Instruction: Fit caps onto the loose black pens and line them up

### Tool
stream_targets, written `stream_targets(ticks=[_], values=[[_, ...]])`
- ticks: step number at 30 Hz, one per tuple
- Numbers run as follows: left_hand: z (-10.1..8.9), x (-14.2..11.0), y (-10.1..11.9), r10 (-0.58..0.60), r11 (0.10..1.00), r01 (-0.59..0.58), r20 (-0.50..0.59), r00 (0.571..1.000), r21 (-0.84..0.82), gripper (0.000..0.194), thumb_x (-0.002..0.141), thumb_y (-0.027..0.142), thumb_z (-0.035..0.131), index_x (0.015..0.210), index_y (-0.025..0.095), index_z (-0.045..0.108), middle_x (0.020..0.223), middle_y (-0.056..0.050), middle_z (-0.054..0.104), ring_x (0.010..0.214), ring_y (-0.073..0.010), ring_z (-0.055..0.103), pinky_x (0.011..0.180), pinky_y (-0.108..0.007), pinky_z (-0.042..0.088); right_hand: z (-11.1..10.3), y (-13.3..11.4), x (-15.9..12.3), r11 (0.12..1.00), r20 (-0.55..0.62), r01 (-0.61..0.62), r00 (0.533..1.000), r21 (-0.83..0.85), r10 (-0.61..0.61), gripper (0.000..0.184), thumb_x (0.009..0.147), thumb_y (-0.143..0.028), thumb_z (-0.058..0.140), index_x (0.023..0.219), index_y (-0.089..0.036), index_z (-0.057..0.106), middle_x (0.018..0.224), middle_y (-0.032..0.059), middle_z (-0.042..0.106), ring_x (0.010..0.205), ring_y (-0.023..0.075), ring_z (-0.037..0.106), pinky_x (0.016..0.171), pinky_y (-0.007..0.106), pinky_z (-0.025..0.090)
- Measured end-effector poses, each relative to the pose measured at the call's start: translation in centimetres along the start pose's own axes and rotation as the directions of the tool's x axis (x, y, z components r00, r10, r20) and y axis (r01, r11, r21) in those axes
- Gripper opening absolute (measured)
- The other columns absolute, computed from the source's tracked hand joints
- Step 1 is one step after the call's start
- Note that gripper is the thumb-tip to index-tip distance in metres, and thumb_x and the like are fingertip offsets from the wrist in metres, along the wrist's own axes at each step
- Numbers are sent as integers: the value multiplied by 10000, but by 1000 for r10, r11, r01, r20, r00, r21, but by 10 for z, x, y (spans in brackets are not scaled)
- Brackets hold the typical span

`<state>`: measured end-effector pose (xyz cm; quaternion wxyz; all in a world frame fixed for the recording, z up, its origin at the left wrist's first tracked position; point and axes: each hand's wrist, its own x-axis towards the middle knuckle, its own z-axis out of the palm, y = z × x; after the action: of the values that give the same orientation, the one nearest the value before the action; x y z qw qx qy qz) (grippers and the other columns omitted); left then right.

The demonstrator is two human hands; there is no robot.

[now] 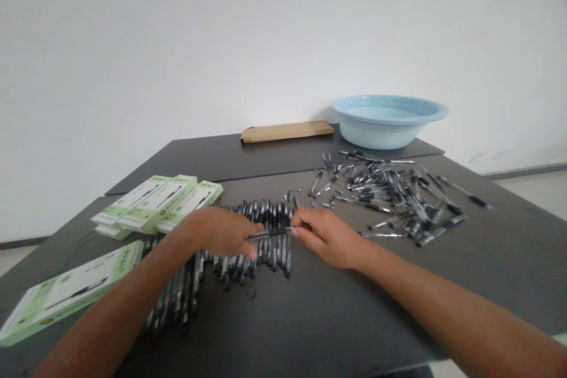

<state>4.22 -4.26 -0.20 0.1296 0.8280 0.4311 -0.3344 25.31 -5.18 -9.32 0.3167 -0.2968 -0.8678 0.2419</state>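
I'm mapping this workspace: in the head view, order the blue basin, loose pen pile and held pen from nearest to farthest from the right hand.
1. Held pen: at the right hand, on its left.
2. Loose pen pile: to the hand's right, farther back.
3. Blue basin: back right, behind the pile.

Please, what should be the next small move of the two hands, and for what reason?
Probably the right hand should twist gently at the tip end of the pen while the left hand holds it steady: the left grips the pen's rear part and the right pinches at the tip. Whether the tip is loose or tight, I cannot tell.
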Motion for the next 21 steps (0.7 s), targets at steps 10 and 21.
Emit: stream_targets(ticks=[10, 21], values=[[0, -1, -4, 0, 1000, 0, -2, 1000, 28, 542, 883, 435, 426, 1353, 163, 424, 1141, -183, 642, 981, -314, 618, 767, -352, 462, -5, -2, -1, 994, -1, -62, 998, 89, 63, 253, 847, -270, 559, 1053, -185, 440, 847, 20, 581, 712, 132, 568, 631, 234, 416], [1, 1, -2, 11, 1000, -11, -6, 1000, -11, 481, 872, 403, 454, 1294, 176, 499, 1116, -166, 659, 979, -319, 617, 782, -371, 460, -4, -7, -2, 998, -6, -37, 999, -43, 37, 87, 840, -183, 510, 911, -191, 461, 778, 1, 560, 676, 121, 511, 622, 230, 381]])
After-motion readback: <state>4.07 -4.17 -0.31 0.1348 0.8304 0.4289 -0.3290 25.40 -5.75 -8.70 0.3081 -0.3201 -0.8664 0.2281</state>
